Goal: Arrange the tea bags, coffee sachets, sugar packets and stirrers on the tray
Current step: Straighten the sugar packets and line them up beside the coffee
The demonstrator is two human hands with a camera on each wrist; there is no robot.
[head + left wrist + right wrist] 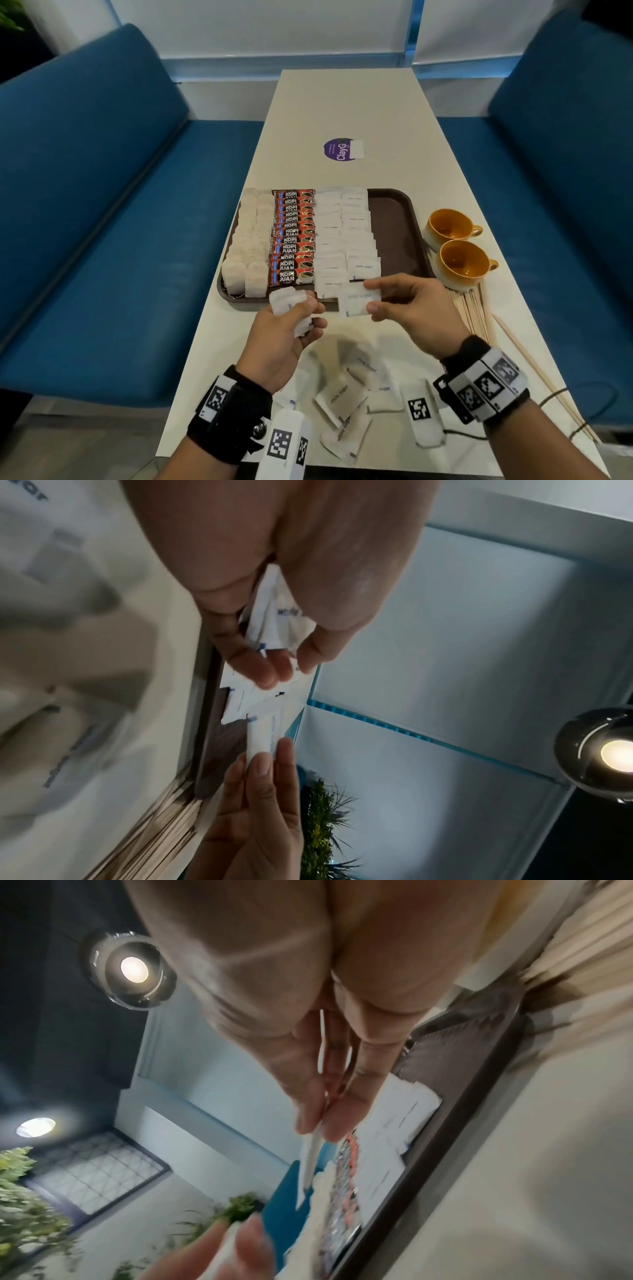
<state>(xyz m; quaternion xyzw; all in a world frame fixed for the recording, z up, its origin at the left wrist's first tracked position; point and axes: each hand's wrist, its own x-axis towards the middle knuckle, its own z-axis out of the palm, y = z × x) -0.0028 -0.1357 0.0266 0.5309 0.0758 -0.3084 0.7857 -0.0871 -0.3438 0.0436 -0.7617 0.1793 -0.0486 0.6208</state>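
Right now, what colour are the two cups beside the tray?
The cups are orange inside, pale outside; clearest in the head view.

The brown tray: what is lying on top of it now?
On the tray lie tea bags, then coffee sachets, then sugar packets; its right strip is bare. The hands cover part of its near edge.

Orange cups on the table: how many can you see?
2. Both stand beside the right edge of the brown tray: the far cup and, touching it on the near side, the near cup. None seems hidden.
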